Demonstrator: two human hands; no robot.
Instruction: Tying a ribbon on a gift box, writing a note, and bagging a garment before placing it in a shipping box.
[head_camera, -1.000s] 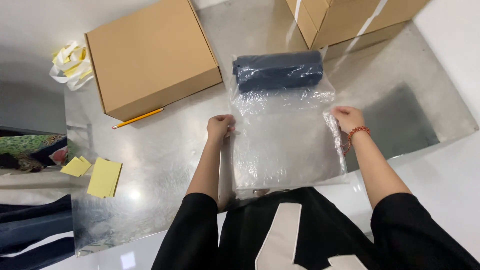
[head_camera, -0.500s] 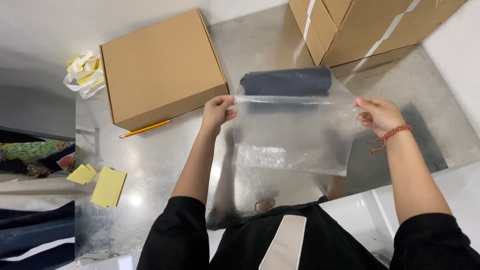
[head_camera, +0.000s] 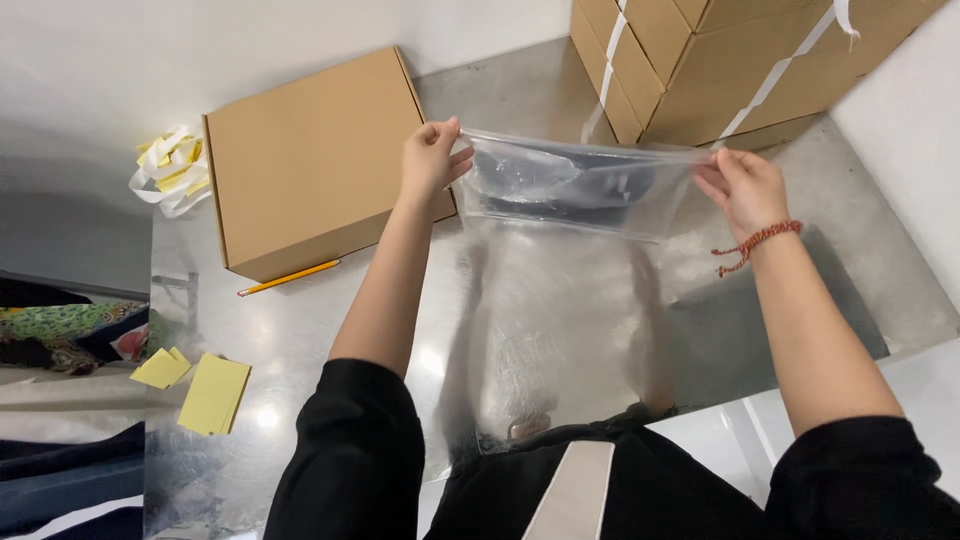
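Pinching the clear bag (head_camera: 580, 190) between left hand (head_camera: 432, 158) and right hand (head_camera: 745, 190), we barely saw the dark bundle (head_camera: 560, 185) blurred behind it.

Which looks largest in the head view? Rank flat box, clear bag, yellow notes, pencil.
1. Flat box
2. Clear bag, though held nearer the camera, so unsure
3. Yellow notes
4. Pencil
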